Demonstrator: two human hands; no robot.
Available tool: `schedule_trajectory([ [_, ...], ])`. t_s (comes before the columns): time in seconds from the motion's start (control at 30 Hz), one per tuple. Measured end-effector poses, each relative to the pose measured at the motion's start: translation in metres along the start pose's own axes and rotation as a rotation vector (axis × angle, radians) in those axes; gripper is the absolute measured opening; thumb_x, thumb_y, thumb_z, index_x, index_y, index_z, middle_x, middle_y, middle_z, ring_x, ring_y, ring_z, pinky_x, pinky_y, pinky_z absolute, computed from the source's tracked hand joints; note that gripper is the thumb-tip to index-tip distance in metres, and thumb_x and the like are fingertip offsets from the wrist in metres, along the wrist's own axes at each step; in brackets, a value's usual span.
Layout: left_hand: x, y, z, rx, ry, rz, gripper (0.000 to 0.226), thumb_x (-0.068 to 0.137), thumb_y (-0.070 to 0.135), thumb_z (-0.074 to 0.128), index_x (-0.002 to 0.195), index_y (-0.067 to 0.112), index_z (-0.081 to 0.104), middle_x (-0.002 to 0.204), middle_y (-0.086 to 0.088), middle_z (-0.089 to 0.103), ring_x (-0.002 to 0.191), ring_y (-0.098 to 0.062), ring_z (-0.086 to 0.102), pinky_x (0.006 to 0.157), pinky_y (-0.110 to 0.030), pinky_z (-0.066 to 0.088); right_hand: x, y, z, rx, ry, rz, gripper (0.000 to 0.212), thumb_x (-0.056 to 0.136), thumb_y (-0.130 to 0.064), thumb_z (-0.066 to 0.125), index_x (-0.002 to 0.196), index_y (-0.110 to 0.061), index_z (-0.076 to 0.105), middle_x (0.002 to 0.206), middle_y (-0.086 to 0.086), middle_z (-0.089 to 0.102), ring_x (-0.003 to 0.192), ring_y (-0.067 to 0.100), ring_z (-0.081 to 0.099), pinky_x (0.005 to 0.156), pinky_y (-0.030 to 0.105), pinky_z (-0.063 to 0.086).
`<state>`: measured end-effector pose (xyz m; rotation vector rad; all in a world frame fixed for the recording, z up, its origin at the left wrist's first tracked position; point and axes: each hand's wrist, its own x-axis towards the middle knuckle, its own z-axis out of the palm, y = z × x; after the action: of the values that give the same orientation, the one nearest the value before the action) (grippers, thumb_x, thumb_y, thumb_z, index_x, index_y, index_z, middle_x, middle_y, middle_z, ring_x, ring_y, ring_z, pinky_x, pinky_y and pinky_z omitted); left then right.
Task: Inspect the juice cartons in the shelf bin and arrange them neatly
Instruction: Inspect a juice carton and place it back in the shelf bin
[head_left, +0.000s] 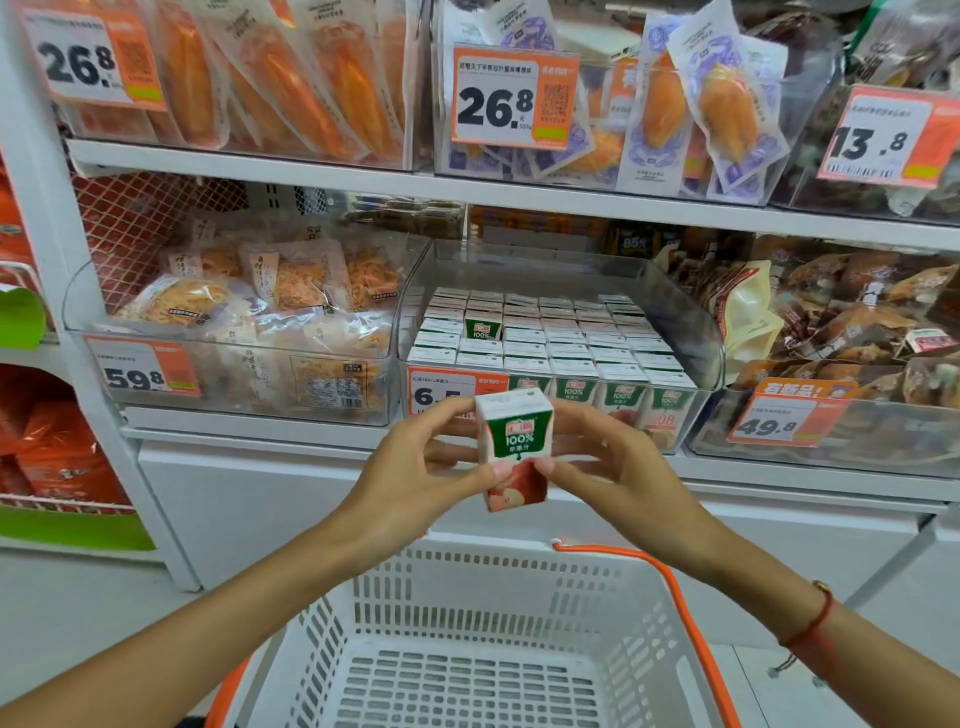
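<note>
Left hand (415, 457) and right hand (602, 457) pinching one juice carton (514, 447) upright, in front of the shelf bin (691, 332). Likely light, stiff-sided, dentable; best held by flat sides. Bin packed with carton rows (561, 338), one gap showing a lower carton (482, 327). White basket (597, 597) below, holding nothing visible

Glossy printed card juice carton (514, 447); clear, shiny plastic shelf bin (691, 332); matt white perforated plastic basket (483, 587) with smooth orange handle (675, 582).

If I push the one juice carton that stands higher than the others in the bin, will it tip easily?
Probably yes: the raised carton stands above its neighbours, unsupported near its top. It looks stiff and boxy, so it should topple rather than roll.
</note>
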<state>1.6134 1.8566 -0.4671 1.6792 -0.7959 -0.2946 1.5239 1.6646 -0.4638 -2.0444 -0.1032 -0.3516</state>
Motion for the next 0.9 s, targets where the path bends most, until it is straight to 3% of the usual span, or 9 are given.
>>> schedule_trajectory([
  [0.1, -0.004, -0.003, 0.0, 0.151, 0.049, 0.185, 0.045, 0.08, 0.014, 0.078, 0.119, 0.03, 0.062, 0.116, 0.017, 0.067, 0.111, 0.003, 0.06, 0.095, -0.014, 0.046, -0.003, 0.002, -0.003, -0.129, 0.066, -0.176, 0.04, 0.082, -0.022, 0.073, 0.119, -0.03, 0.059, 0.116, -0.017, 0.068, 0.109, 0.004, 0.064, 0.093, 0.018, 0.05],
  [0.27, -0.004, -0.003, 0.001, 0.25, 0.131, 0.355, 0.048, 0.078, 0.006, 0.079, 0.112, 0.035, 0.063, 0.113, 0.017, 0.065, 0.112, -0.005, 0.06, 0.095, -0.022, 0.048, -0.003, -0.002, -0.003, -0.202, 0.137, -0.311, 0.039, 0.079, -0.023, 0.073, 0.114, -0.032, 0.057, 0.115, -0.021, 0.065, 0.109, 0.0, 0.063, 0.092, 0.015, 0.049],
  [0.47, -0.004, -0.005, 0.003, 0.302, 0.151, 0.384, 0.046, 0.08, 0.009, 0.078, 0.118, 0.032, 0.063, 0.114, 0.017, 0.065, 0.113, -0.007, 0.059, 0.092, -0.032, 0.05, -0.004, 0.002, -0.002, -0.303, 0.163, -0.339, 0.041, 0.083, -0.023, 0.075, 0.12, -0.018, 0.058, 0.118, -0.008, 0.067, 0.11, 0.007, 0.064, 0.093, 0.029, 0.053],
  [0.63, -0.003, -0.005, 0.003, 0.276, 0.137, 0.392, 0.048, 0.084, 0.019, 0.073, 0.127, 0.035, 0.058, 0.121, 0.02, 0.062, 0.116, -0.004, 0.059, 0.097, -0.03, 0.049, -0.004, 0.0, 0.003, -0.37, 0.222, -0.399, 0.049, 0.088, -0.03, 0.068, 0.132, -0.03, 0.048, 0.127, -0.014, 0.062, 0.114, 0.003, 0.06, 0.092, 0.026, 0.053],
  [0.8, 0.02, -0.01, -0.02, 0.348, 0.205, 0.381, 0.061, 0.08, 0.047, 0.067, 0.135, 0.053, 0.041, 0.134, 0.037, 0.044, 0.126, 0.012, 0.042, 0.101, -0.022, 0.043, 0.018, 0.003, 0.002, -0.407, 0.299, -0.393, 0.05, 0.089, -0.023, 0.065, 0.132, -0.037, 0.044, 0.125, -0.031, 0.052, 0.106, -0.006, 0.057, 0.084, 0.019, 0.053],
  [0.9, 0.047, -0.022, -0.049, 0.418, 0.323, 0.32, 0.063, 0.079, 0.047, 0.069, 0.134, 0.052, 0.039, 0.127, 0.046, 0.037, 0.118, 0.019, 0.039, 0.1, -0.018, 0.034, 0.05, 0.007, -0.012, -0.446, 0.362, -0.374, 0.051, 0.091, -0.021, 0.067, 0.135, -0.032, 0.045, 0.126, -0.03, 0.051, 0.106, -0.005, 0.058, 0.085, 0.027, 0.054],
])
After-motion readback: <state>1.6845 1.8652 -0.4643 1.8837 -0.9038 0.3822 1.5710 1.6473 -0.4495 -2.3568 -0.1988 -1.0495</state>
